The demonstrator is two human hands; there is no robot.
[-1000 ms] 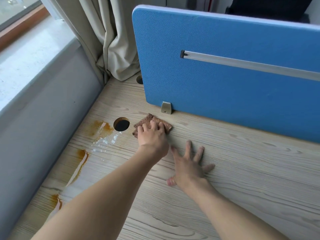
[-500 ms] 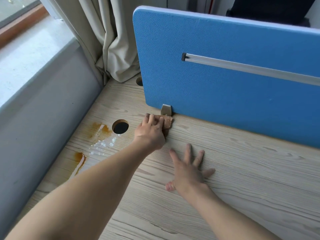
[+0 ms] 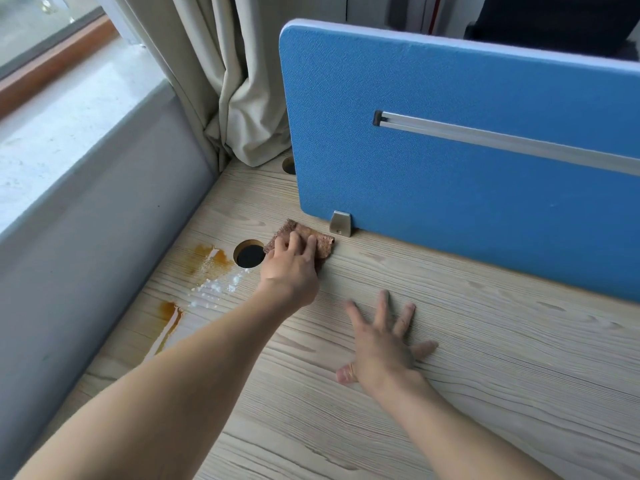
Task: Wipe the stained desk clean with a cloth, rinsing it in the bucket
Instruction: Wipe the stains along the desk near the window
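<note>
Two bare forearms reach forward over a pale wood-grain tabletop; the right hand lies nearest, palm down and flat on the wood, its fingers straight and spread wide, holding nothing; a little farther on and to the left, the left hand rests on a brown cloth, its fingers laid nearly straight across the top of it and pressing it to the tabletop rather than gripping it; the cloth pokes out beyond the fingertips and to the right of them. Just left of that hand is a round cable hole, its edge touching or nearly touching the cloth; left of the hole are orange-brown stains, with a scatter of white foamy drops below them and a second rusty streak nearer the left edge, running down behind the left forearm. Just beyond the cloth a small metal bracket holds up a blue divider panel, which carries a silver rail across its face; a second hole peeps out at the panel's left edge. Behind that hangs a beige curtain; along the left runs a grey wall under a pale window sill.
</note>
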